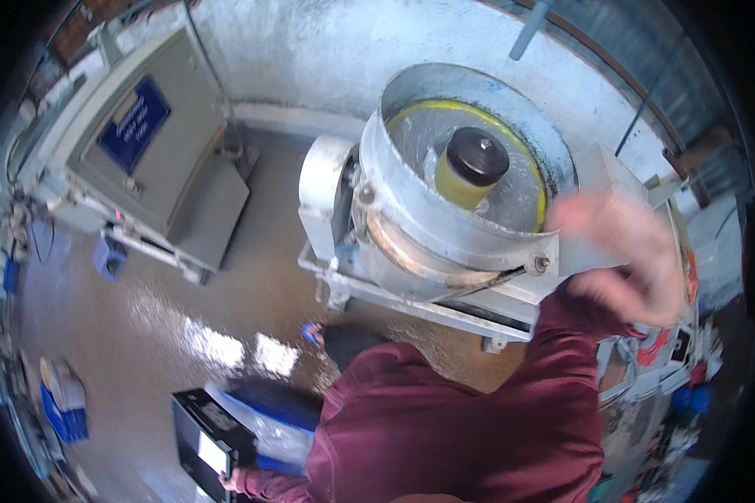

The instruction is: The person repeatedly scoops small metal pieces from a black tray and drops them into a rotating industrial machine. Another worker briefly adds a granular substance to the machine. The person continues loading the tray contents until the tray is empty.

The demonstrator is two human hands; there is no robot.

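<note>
A large round metal drum [453,239] stands ahead of me, with a yellow ring inside its wall. A yellow post with a black cap [478,157] rises from the middle of the drum. My right hand [625,247] is raised beside the drum's right rim, smeared by motion; I see nothing in it, and whether it touches the rim is unclear. Down at the lower left, my left hand [230,479] grips the edge of a black bin [195,419], held tilted at my side. Most of that hand's fingers are hidden.
A grey cabinet [155,126] with a blue sign stands at the left. Beside the black bin lies a blue container [285,402] with clear plastic. A blue bin [65,415] sits far left on the wet, shiny floor [134,360]. Equipment and clutter line the right side.
</note>
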